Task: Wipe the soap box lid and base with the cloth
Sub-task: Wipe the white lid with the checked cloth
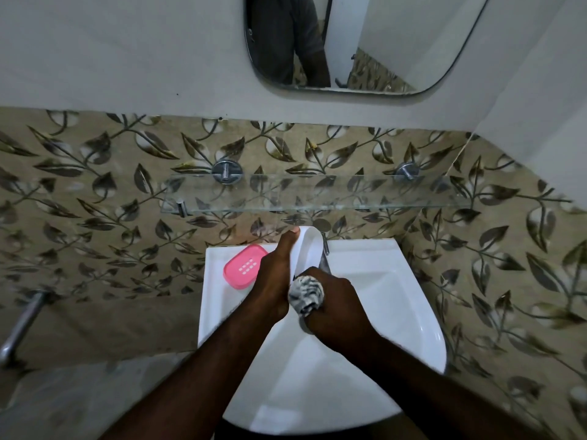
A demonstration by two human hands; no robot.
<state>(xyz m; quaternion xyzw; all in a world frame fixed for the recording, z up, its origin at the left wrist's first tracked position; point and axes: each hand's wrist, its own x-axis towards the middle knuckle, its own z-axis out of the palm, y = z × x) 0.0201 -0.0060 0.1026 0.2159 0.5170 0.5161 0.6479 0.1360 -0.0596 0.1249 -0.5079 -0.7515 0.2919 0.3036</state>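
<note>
My left hand [273, 274] grips a white soap box lid [307, 249] upright above the back of the white sink [413, 312]. A bunched black-and-white patterned cloth [306, 295] sits in the grip of my right hand [336, 309], pressed against the lid's lower end. The pink soap box base [244, 270], with drain slots in its middle, lies on the sink's back left ledge, apart from both hands.
A metal tap [325, 255] stands just behind the lid. Above it a glass shelf [317, 192] juts from the leaf-patterned tiles. A mirror [365, 42] hangs higher up. A metal pipe [22, 325] sticks out at the far left.
</note>
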